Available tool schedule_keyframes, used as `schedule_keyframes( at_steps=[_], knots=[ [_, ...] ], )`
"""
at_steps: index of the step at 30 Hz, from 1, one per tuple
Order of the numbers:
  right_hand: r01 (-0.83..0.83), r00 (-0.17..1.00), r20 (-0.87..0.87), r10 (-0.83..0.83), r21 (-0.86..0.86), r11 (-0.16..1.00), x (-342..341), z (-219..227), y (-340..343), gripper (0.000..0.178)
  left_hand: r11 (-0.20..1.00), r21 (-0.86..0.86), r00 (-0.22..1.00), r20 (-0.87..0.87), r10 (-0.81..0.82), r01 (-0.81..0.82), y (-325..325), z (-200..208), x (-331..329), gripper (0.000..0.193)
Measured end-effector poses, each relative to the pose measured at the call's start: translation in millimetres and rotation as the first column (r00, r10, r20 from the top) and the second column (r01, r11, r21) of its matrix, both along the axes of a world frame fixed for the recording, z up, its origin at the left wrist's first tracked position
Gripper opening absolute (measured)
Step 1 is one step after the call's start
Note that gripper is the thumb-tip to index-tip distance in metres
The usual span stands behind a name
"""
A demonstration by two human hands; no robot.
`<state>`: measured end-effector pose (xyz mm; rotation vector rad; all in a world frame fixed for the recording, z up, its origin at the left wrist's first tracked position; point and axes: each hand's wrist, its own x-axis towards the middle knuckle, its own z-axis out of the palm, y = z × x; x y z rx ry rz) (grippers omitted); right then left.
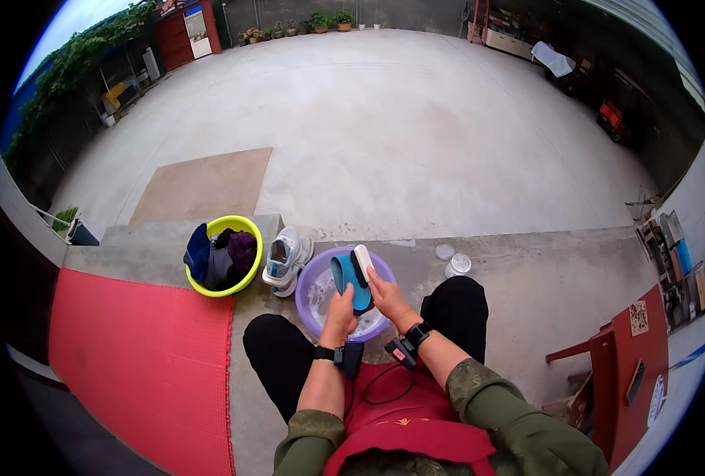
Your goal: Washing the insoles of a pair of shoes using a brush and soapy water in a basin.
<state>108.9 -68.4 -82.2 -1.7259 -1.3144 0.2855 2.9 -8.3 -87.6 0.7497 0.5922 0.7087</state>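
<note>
Over a purple basin [304, 303] of foamy water, my left hand [341, 312] grips what looks like a blue shoe insole [342, 272], its far end curved up. My right hand [389, 298] is closed round a scrubbing brush [363, 262] with a white back and dark bristles. The bristles are against or very close to the insole's right side; contact cannot be made out. White sneakers [284, 255] stand just left of the basin, one partly hidden behind the other.
A yellow-green basin [253, 274] of dark clothes stands beyond the sneakers, near a red mat [142, 349]. Right of the purple basin are an open white tub [459, 264] and a round lid [444, 251]. A red-brown wooden table [624, 381] stands at the right.
</note>
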Motion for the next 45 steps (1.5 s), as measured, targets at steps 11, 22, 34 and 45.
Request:
schedule_keyframes(
  at_steps=[11,22,34,45],
  knots=[
    [-0.036,0.999,0.023,0.034,0.067,0.997,-16,1,-13,0.041,0.995,-0.085,0.996,0.079,-0.045,0.051,1,-3,-3,0.032],
    [-0.052,0.834,-0.530,0.155,0.203,0.978,-2,23,12,0.062,0.986,-0.084,0.976,0.175,-0.129,0.145,0,18,-13,0.044],
    [-0.027,0.586,-0.782,0.211,0.242,0.970,17,64,-1,0.062,0.987,-0.063,0.979,-0.127,-0.158,0.151,4,45,-36,0.063],
    [-0.191,0.521,-0.759,0.391,0.343,0.920,22,27,-42,0.059,0.945,-0.283,0.966,0.238,-0.099,0.166,20,53,34,0.057]
  ],
)
